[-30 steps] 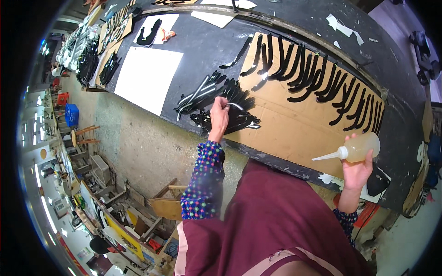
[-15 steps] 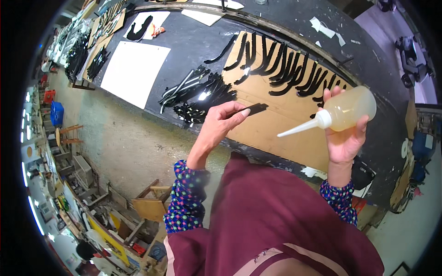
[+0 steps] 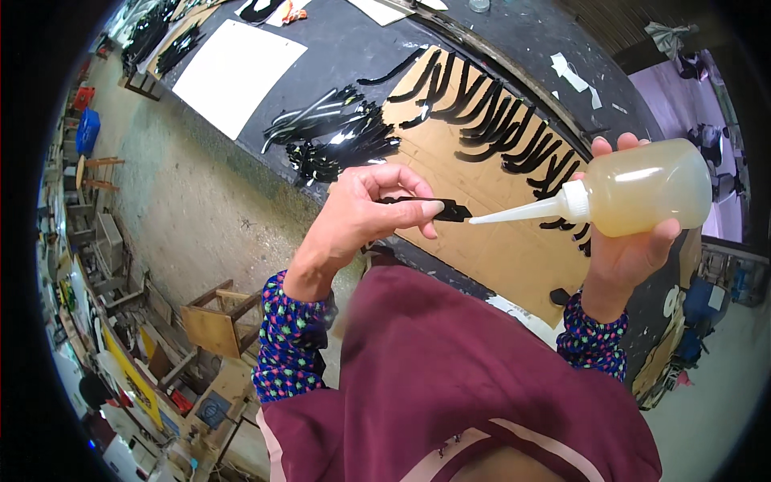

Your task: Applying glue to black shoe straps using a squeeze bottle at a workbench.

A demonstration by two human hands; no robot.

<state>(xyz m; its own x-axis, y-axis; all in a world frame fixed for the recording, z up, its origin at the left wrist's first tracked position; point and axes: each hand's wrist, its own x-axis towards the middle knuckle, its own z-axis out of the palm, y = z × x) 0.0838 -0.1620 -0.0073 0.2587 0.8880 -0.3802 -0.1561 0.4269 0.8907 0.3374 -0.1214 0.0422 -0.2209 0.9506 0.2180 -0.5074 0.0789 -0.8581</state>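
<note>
My left hand (image 3: 365,209) pinches a short black strip (image 3: 454,210) between thumb and fingers, its free end pointing right. In my right hand (image 3: 630,249) lies a squeeze bottle (image 3: 654,189) of cloudy yellowish liquid, tilted on its side. Its long white nozzle (image 3: 518,212) points left, the tip at or just beside the strip's end; I cannot tell if they touch. Beneath both hands is a brown cardboard sheet (image 3: 450,181). Rows of curved black strips (image 3: 490,116) lie along its far side. A pile of glossy black strips (image 3: 341,145) sits left of the cardboard.
A white sheet (image 3: 239,76) lies on the dark table (image 3: 321,68) at the left. Behind the cardboard runs a long rail (image 3: 514,72), with white scraps (image 3: 570,72) beyond it. On the floor at the lower left stands wooden furniture (image 3: 213,321).
The nozzle tip and the strip's end have come together. My right hand has raised the bottle and turned it nearly level. The view has shifted slightly.
</note>
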